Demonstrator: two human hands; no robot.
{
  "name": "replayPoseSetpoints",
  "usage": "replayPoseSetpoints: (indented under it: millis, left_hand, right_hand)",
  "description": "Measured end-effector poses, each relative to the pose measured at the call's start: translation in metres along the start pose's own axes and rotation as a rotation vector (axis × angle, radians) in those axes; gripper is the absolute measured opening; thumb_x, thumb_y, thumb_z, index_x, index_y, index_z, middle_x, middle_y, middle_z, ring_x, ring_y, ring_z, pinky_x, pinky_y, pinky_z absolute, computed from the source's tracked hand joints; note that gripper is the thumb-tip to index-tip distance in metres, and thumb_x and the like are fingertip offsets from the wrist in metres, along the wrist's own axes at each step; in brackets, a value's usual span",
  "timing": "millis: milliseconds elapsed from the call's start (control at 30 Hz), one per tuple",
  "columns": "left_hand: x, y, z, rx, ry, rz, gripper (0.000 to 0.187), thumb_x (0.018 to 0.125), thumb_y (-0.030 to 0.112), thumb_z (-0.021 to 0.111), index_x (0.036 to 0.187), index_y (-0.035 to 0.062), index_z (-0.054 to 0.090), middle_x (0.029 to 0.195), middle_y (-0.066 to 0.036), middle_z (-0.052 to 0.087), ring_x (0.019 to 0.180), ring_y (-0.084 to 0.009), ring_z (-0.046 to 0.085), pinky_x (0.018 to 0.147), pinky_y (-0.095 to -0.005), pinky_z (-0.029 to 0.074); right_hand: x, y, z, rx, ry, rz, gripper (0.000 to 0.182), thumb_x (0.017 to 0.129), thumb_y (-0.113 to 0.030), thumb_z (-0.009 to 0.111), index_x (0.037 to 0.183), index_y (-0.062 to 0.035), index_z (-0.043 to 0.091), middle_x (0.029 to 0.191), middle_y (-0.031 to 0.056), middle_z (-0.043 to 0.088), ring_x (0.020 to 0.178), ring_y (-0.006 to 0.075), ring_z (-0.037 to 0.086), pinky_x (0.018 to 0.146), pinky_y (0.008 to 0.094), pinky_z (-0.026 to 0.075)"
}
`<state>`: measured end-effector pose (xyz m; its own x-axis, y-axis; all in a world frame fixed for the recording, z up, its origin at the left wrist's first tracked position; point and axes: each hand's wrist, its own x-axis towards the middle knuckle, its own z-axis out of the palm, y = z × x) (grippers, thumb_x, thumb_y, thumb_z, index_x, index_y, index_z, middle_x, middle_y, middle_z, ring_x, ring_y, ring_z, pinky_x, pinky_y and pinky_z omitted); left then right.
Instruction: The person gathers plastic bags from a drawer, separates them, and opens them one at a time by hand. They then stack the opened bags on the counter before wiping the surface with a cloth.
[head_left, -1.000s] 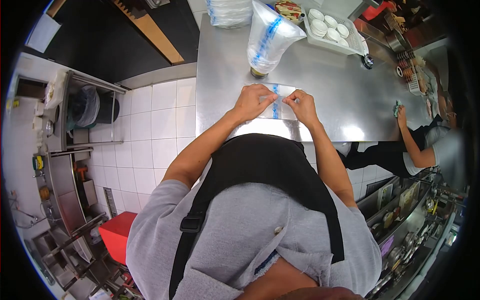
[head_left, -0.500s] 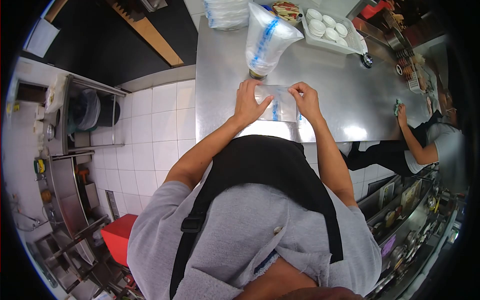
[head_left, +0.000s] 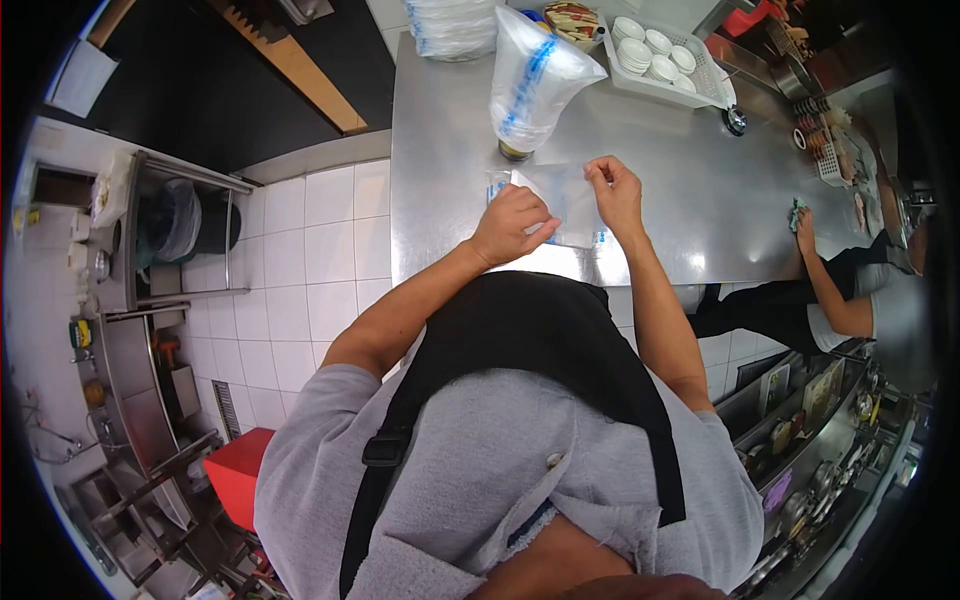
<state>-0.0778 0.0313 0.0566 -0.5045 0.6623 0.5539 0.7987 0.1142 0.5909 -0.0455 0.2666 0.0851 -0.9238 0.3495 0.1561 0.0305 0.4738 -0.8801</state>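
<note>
A clear plastic bag point(head_left: 572, 205) with blue print lies on the steel table in front of me. My left hand point(head_left: 514, 222) is over its left part, fingers curled and pinched together; what they hold is too small to make out. At the bag's upper right is my right hand point(head_left: 613, 192), thumb and forefinger closed near the bag's edge; whether they grip the film is unclear. Just beyond the bag, a tall open plastic bag point(head_left: 540, 80) with a blue stripe stands on a small round container point(head_left: 514, 151).
Folded plastic bags point(head_left: 452, 28) are stacked at the table's far left. A white basket point(head_left: 712, 88) holds stacked white dishes point(head_left: 660, 67). A small black round item point(head_left: 735, 121) is beside it. To the right, a person's hand point(head_left: 806, 226) holds a green cloth point(head_left: 797, 214) on the steel table point(head_left: 680, 170).
My left hand has curled and moved slightly down from the bag's upper left edge. The bag's left part now looks lifted or unfolded. My right hand has barely moved.
</note>
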Motion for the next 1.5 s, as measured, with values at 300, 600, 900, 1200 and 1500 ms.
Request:
replayPoseSetpoints:
  millis: [300, 600, 900, 1200, 1500]
  left_hand:
    - [0.017, -0.014, 0.015, 0.128, -0.206, -0.094, 0.032, 0.086, 0.023, 0.077, 0.114, 0.0080, 0.073, 0.126, -0.015, 0.064, 0.120, -0.0328, 0.058, 0.102, -0.0446, 0.045]
    - [0.023, -0.005, 0.008, 0.306, -0.336, -0.253, 0.064, 0.081, 0.038, 0.081, 0.136, 0.0122, 0.065, 0.142, -0.017, 0.051, 0.135, -0.0364, 0.044, 0.112, -0.0515, 0.033]
    - [0.017, -0.003, 0.007, 0.298, -0.356, -0.265, 0.065, 0.081, 0.038, 0.082, 0.137, 0.0089, 0.064, 0.143, -0.018, 0.053, 0.135, -0.0369, 0.044, 0.111, -0.0526, 0.033]
    - [0.119, 0.101, -0.095, 0.168, 0.314, 0.080, 0.032, 0.078, 0.006, 0.081, 0.107, 0.0094, 0.071, 0.130, -0.017, 0.061, 0.116, -0.0350, 0.056, 0.092, -0.0429, 0.049]
    - [0.138, 0.073, -0.146, -0.340, 0.025, -0.050, 0.014, 0.087, 0.017, 0.082, 0.088, 0.0049, 0.074, 0.129, -0.012, 0.065, 0.116, -0.0246, 0.058, 0.095, -0.0370, 0.049]
  right_hand:
    - [0.006, -0.007, 0.002, 0.008, 0.022, -0.004, 0.018, 0.095, -0.016, 0.070, 0.093, 0.0009, 0.073, 0.078, 0.0063, 0.072, 0.072, 0.0138, 0.065, 0.071, 0.0295, 0.052]
    - [0.038, -0.017, -0.010, 0.028, 0.025, -0.027, 0.016, 0.094, -0.016, 0.070, 0.093, -0.0005, 0.074, 0.080, 0.0057, 0.073, 0.072, 0.0127, 0.065, 0.071, 0.0285, 0.052]
    - [0.067, -0.051, -0.037, 0.192, 0.282, -0.167, 0.016, 0.096, -0.016, 0.071, 0.097, -0.0002, 0.074, 0.084, 0.0034, 0.073, 0.077, 0.0099, 0.064, 0.075, 0.0266, 0.051]
    - [0.046, -0.135, -0.077, 0.132, 0.036, -0.213, 0.017, 0.095, -0.011, 0.071, 0.107, 0.0002, 0.072, 0.087, 0.0008, 0.071, 0.082, 0.0094, 0.062, 0.082, 0.0270, 0.050]
    - [0.034, -0.157, -0.097, 0.331, -0.436, -0.312, 0.024, 0.097, -0.013, 0.071, 0.117, -0.0006, 0.067, 0.115, 0.0076, 0.068, 0.119, 0.0173, 0.058, 0.096, 0.0311, 0.045]
